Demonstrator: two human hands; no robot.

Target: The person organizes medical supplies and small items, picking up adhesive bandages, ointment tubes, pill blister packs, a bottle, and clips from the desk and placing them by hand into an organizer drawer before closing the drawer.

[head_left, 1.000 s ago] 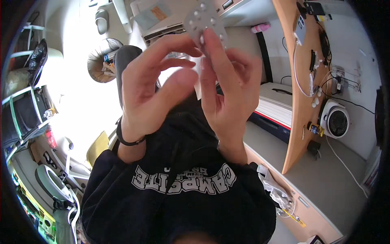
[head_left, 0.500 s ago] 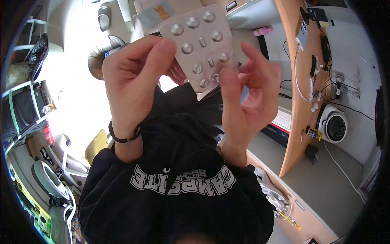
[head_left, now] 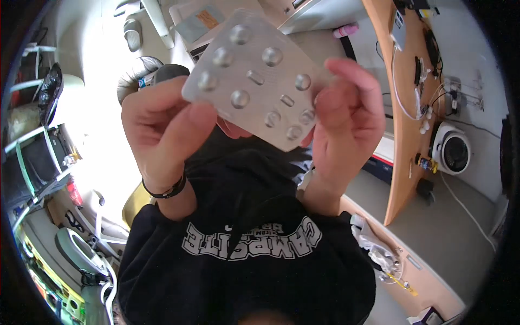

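Black "CAMPSITE" sweatshirt (head_left: 244, 260) behind blister pack (head_left: 254, 81)

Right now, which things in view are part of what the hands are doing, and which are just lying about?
In use:
- pill sheet
- left hand, grip on the sheet's edge
- right hand, grip on the opposite edge

Lying about:
- small fan
- wooden board
- crumpled wrapper
- pink tube
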